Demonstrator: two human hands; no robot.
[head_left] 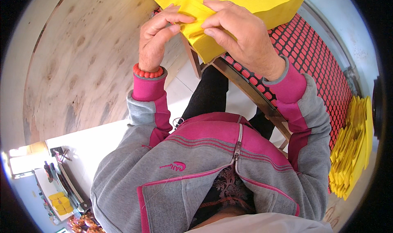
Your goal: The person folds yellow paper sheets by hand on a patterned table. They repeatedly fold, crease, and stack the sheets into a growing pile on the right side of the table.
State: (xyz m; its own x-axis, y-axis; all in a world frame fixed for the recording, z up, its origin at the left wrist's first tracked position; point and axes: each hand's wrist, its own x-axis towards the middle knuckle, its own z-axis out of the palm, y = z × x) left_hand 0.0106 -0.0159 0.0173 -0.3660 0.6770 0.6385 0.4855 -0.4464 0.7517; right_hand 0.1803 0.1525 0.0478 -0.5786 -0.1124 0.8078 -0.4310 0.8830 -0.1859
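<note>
A bright yellow cloth-like piece (206, 49), perhaps of felt or non-woven fabric, is folded between my hands at the top of the view. My left hand (157, 38), with a red bead bracelet at the wrist, is closed with thumb and fingers pinching the piece's left side. From the right, my right hand (243, 34) grips its upper fold, fingertips bent over the edge. A narrow tucked fold lies between the two sets of fingertips. Behind it spreads a larger yellow part (262, 0); I cannot tell whether both are one piece.
A red-and-black patterned cover (327, 49) lies over a wooden-framed bench (254, 85) at the right. On its far right end sits a stack of folded yellow pieces (348, 151). A large plywood board (82, 65) fills the left. Yellow rolls (61, 203) show at the lower left.
</note>
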